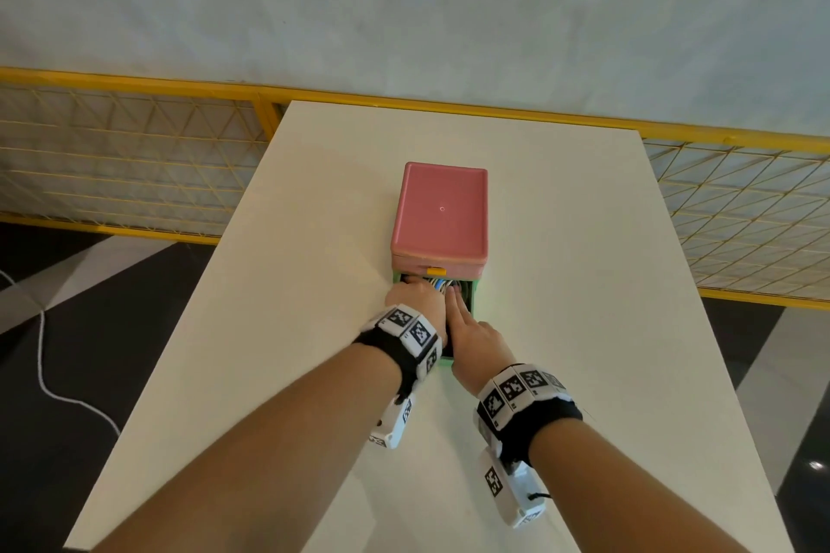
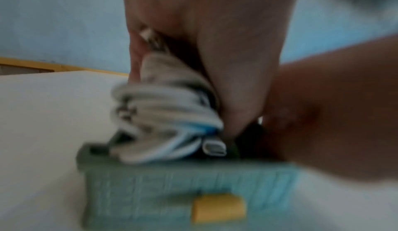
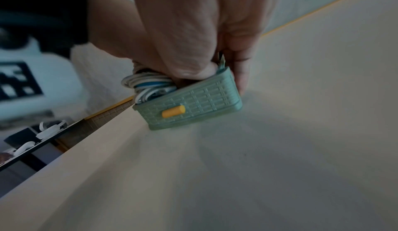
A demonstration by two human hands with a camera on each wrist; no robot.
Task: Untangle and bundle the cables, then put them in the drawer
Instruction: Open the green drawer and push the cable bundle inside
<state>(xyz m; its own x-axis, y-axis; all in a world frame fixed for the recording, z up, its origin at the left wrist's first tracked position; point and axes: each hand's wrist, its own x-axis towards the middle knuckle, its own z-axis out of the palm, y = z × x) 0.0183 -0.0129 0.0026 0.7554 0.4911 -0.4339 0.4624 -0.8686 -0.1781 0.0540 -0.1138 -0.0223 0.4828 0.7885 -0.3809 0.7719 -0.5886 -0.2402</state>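
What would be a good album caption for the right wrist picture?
Right hand presses a white-and-blue cable bundle into the green woven-pattern drawer with its yellow knob.

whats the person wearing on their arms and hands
Both forearms are bare, no sleeves or gloves. Each wrist carries a black strap with a ring of white blocks printed with black square codes: left band, right band. A white camera unit, also code-marked, hangs under each wrist: left, right. A thin black cord shows at the right unit.
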